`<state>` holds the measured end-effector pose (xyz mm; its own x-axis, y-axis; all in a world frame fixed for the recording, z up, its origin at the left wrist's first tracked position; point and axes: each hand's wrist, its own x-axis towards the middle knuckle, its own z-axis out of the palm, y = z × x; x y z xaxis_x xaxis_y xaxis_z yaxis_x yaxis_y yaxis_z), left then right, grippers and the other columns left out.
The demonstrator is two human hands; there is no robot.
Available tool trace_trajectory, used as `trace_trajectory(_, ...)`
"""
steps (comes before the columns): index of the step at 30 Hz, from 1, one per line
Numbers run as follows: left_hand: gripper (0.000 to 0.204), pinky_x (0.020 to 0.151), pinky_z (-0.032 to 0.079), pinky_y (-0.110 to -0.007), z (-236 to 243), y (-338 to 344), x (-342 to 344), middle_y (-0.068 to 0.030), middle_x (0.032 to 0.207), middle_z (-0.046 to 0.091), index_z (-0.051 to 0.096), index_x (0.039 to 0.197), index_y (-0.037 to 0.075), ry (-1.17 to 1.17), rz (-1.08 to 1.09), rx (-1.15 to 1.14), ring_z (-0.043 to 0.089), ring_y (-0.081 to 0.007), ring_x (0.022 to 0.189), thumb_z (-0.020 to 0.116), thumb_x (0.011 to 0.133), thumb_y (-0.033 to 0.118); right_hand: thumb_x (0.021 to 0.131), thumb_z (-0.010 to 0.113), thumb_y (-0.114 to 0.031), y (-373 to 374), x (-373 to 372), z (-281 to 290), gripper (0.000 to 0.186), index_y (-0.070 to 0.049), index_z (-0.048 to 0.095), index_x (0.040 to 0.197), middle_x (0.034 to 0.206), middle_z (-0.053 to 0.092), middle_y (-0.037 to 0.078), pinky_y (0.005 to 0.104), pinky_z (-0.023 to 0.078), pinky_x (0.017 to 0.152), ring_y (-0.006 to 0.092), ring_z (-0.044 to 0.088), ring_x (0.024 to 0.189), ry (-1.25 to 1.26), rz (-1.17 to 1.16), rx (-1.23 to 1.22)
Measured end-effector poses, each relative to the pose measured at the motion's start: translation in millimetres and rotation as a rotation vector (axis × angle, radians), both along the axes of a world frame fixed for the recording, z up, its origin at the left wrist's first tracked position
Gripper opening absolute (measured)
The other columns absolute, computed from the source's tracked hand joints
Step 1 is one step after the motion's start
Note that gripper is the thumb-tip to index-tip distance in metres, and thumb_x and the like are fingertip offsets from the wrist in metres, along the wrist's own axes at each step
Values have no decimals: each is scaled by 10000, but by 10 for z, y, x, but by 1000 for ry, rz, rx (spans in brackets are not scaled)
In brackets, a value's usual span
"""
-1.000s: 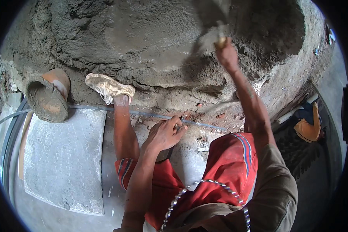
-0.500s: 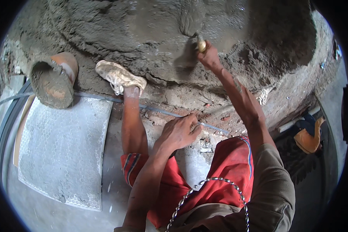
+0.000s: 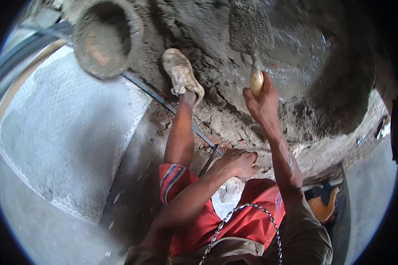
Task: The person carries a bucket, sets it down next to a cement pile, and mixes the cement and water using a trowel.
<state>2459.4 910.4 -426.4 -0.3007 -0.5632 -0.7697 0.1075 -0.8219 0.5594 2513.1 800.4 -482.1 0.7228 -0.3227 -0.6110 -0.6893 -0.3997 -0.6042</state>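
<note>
My right hand (image 3: 265, 99) is closed around the pale wooden handle of a trowel (image 3: 255, 81). A grey load of wet mortar (image 3: 252, 26) covers its blade, held over the mortar bed (image 3: 296, 57). My left hand (image 3: 241, 163) is a loose fist over the near edge of the bed, above my knee. Its palm side is hidden, so whatever it may hold does not show. A narrow metal strip (image 3: 163, 102) runs from the upper left down to that hand, passing my lower leg.
A mortar-caked round bowl (image 3: 104, 42) sits tilted at the upper left. Below it lies a grey-white sheet with a hexagon pattern (image 3: 75, 128). My shoe (image 3: 181, 75) stands on the mortar's edge. An orange-yellow object (image 3: 323, 206) lies at the lower right.
The trowel has come up off the mortar surface with a load on its blade, and its handle now shows nearer me. The view has turned, shifting the bowl and sheet. The left fist has closed more.
</note>
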Motion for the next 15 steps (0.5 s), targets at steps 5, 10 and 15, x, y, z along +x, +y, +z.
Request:
trace_trajectory(5, 373, 797, 454, -402, 54, 123, 181, -151, 1013, 609, 589, 1046, 100, 30, 49, 13, 581, -298, 951, 502, 779, 347, 706, 569, -126, 702, 511, 267, 460, 16, 429, 1120, 769, 565, 197, 377, 484, 599, 284, 579, 628, -66, 114, 198)
trace_trajectory(10, 278, 794, 451, -377, 120, 116, 402, -155, 1012, 605, 593, 1037, 98, -104, 317, -33, 565, -285, 969, 510, 797, 209, 750, 515, -109, 1330, 1125, 116, 343, -19, 423, 1067, 803, 576, 205, 420, 490, 580, 331, 590, 672, -272, 553, -13)
trace_trajectory(15, 326, 759, 475, -414, 108, 191, 362, -197, 956, 613, 597, 956, 33, -134, 199, -42, 599, -324, 881, 505, 783, 294, 772, 470, -112, 1602, 1188, -196, 305, 27, 434, 1041, 829, 570, 216, 375, 492, 521, 299, 576, 758, -479, 762, -258)
